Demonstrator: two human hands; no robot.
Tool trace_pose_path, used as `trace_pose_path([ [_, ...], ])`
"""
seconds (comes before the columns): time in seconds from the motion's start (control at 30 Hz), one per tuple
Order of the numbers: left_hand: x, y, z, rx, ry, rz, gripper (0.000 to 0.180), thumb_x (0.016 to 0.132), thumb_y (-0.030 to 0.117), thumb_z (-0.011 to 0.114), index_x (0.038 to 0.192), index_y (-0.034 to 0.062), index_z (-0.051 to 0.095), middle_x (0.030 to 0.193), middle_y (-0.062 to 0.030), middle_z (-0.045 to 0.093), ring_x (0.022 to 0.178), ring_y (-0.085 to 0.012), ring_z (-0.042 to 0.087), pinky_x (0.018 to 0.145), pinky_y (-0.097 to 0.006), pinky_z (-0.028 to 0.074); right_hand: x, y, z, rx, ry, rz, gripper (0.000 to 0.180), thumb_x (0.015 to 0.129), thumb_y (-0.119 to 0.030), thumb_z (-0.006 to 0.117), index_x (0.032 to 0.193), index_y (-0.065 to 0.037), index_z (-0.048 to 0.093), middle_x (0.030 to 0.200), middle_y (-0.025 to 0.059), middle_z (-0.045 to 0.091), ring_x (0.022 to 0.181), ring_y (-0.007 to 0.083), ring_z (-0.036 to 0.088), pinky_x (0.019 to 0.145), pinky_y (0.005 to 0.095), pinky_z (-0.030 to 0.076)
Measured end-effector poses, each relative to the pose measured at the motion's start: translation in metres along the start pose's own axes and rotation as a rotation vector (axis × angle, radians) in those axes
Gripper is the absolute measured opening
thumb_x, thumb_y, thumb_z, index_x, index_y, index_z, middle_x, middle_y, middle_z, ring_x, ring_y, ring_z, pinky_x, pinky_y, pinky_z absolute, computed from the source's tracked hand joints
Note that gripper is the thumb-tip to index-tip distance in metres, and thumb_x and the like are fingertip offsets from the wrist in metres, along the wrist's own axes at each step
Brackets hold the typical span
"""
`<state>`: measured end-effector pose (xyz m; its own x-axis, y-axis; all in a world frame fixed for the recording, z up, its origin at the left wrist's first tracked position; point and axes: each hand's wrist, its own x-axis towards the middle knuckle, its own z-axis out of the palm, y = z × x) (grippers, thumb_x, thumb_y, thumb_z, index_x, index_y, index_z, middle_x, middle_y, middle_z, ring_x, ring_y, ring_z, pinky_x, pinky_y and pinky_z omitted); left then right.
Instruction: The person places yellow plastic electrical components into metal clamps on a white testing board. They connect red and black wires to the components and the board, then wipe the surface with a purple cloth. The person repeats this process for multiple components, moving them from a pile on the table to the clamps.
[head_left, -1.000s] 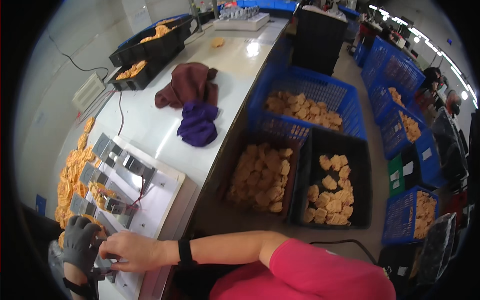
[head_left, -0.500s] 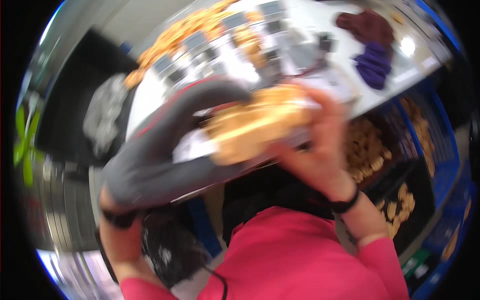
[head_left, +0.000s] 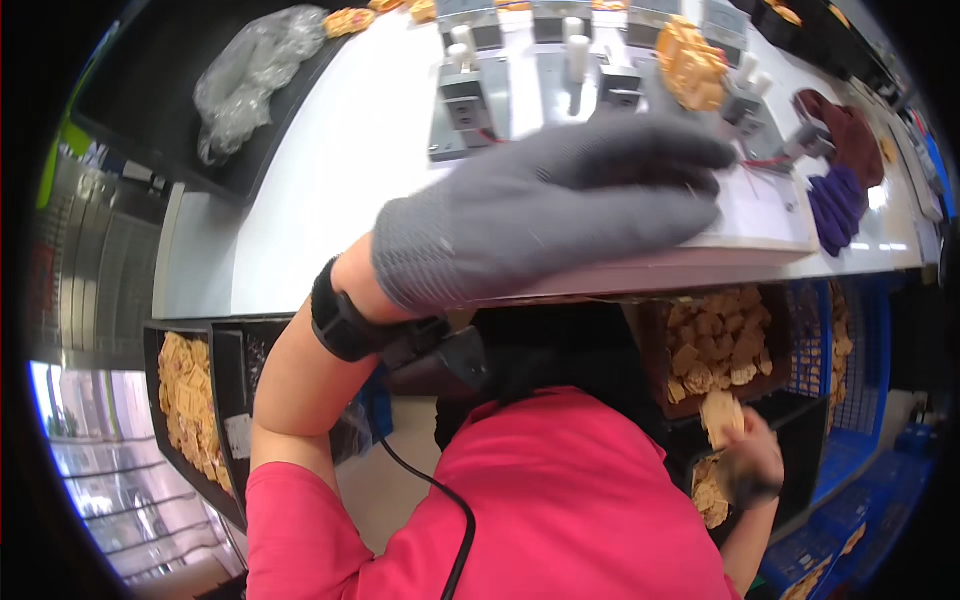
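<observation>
My left hand (head_left: 560,205), in a grey knit glove, stretches rightward over the front of the white table. Its fingers are extended and apart, with nothing seen in them. Just beyond the fingertips, an orange moulded piece (head_left: 690,65) rests at one of the metal fixtures. A grey fixture with a dark block (head_left: 466,108) stands behind the glove. Down at the right, below the table, my bare right hand (head_left: 758,455) is slightly blurred. It grips a flat tan piece (head_left: 720,415) above a black bin (head_left: 790,425) with similar pieces in it.
A brown box (head_left: 655,345) of tan pieces sits under the table, near blue crates (head_left: 855,440). Another bin of orange-tan pieces (head_left: 190,400) stands at the left. Clear plastic (head_left: 255,75) lies in a black tray; dark red and purple cloths (head_left: 840,205) lie at the right.
Both hands were at an orange piece before my body; now they are apart. My right hand has dropped to the lower-right bin and holds a tan piece. The view has shifted.
</observation>
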<state>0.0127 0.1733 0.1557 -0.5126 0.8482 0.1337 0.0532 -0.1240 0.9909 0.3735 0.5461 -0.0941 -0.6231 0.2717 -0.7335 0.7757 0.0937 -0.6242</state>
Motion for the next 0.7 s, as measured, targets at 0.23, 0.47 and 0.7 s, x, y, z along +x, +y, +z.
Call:
trace_pose_path([
  [0.23, -0.048, -0.008, -0.072, -0.428, 0.171, 0.177, 0.054, 0.106, 0.028, 0.046, 0.152, 0.0034, 0.033, 0.133, -0.0113, 0.057, 0.12, -0.0233, 0.056, 0.104, -0.038, 0.045, 0.004, 0.331, -0.064, -0.136, 0.572, 0.633, 0.051, 0.08, -0.022, 0.076, 0.123, -0.001, 0.058, 0.062, 0.0111, 0.059, 0.043, 0.0208, 0.054, 0.036, 0.0357, 0.04],
  [0.47, -0.07, -0.015, -0.074, -0.427, 0.318, 0.208, 0.052, 0.106, 0.029, 0.046, 0.153, 0.0104, 0.035, 0.124, -0.0041, 0.055, 0.116, -0.0193, 0.053, 0.101, -0.037, 0.043, 0.007, 0.247, -0.073, -0.287, 0.74, 0.49, 0.022, 0.086, -0.024, 0.069, 0.091, -0.003, 0.068, 0.069, 0.0096, 0.068, 0.063, 0.0267, 0.069, 0.053, 0.0347, 0.053],
  [0.7, -0.069, -0.012, -0.11, -0.327, 0.571, 0.205, 0.039, 0.105, 0.019, 0.048, 0.14, 0.0021, 0.049, 0.108, -0.0057, 0.062, 0.1, -0.0155, 0.061, 0.086, -0.03, 0.049, 0.007, -0.041, -0.047, 0.179, 0.389, -0.081, 0.016, 0.097, -0.023, 0.062, 0.097, -0.008, 0.067, 0.081, -0.002, 0.067, 0.073, 0.0052, 0.062, 0.066, 0.0199, 0.047],
])
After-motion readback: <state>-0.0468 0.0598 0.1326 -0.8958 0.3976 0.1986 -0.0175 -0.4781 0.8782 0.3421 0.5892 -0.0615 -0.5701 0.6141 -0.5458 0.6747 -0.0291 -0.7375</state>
